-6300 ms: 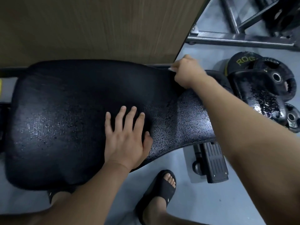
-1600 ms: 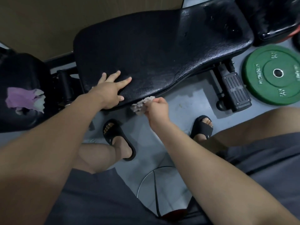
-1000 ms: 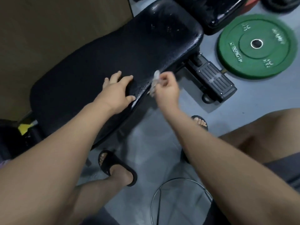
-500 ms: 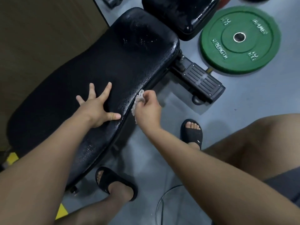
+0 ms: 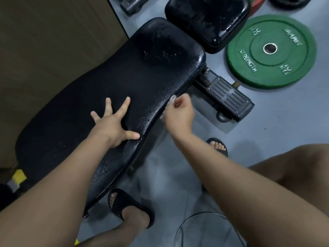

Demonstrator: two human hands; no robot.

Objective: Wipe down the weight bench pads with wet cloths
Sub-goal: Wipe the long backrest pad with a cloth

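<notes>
Black vinyl beaded with water fills the view as a person bends over a long bench pad (image 5: 124,81), which runs from eight o'clock up to one o'clock. The left hand (image 5: 114,125) lies flat on the pad close to its near edge, fingers straight and spread wide, thumb pointing to three o'clock. The right hand (image 5: 179,114), at three o'clock from the left, has its fingers curled tight around a small pale cloth (image 5: 171,101) held at the pad's side rim; only a scrap of cloth shows past the knuckles, and blur hides whether it touches the vinyl. A shorter black pad (image 5: 208,20), also wet, sits at twelve o'clock, just beyond the long pad's far end. A green weight plate (image 5: 270,50) marked "STRENGTH" lies flat on the grey floor (image 5: 277,125) at two o'clock. A black ribbed footplate (image 5: 229,97) juts from under the bench, between the plate and the right hand. Feet in black sandals stand at six o'clock (image 5: 124,204) and four o'clock (image 5: 218,145). Brown wood panelling (image 5: 53,41) covers ten o'clock.
</notes>
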